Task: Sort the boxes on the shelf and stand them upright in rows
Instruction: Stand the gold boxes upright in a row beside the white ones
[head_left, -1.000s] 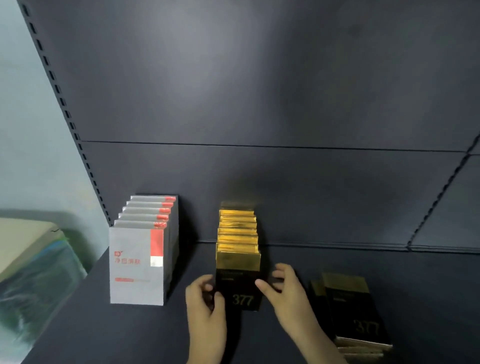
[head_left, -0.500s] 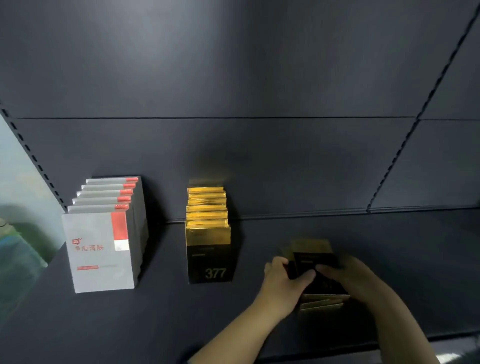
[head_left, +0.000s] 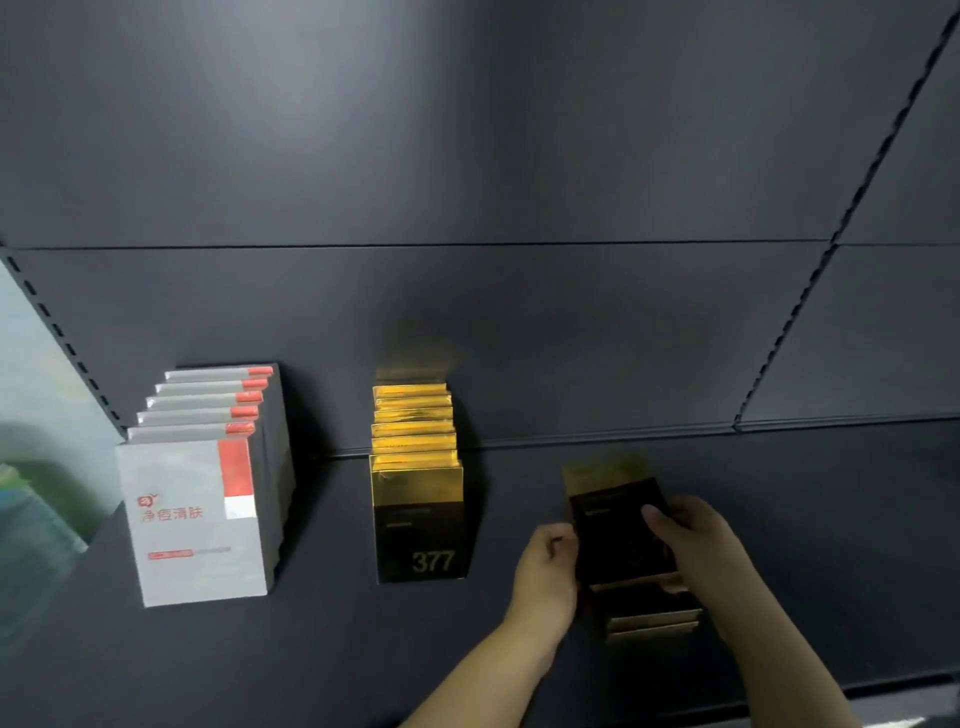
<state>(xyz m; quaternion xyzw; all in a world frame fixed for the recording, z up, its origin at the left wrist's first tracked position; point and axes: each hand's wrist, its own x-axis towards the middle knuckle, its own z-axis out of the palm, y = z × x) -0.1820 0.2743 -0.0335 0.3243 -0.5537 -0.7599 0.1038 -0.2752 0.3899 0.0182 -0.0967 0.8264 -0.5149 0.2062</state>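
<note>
Both hands' grip holds black-gold box (head_left: 618, 535) above flat stack (head_left: 652, 623): left hand (head_left: 545, 566), right hand (head_left: 691, 540).

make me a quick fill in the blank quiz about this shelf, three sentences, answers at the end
1. The front box of the upright black and gold row shows the number ____.
2. Both hands grip the top box of a ____ pile.
3. The grey and red row stands to the ____ of the black and gold row.

Answers: 377; flat; left

dim, soft light from upper left; edges bow, hands and corners blur slightly.
</note>
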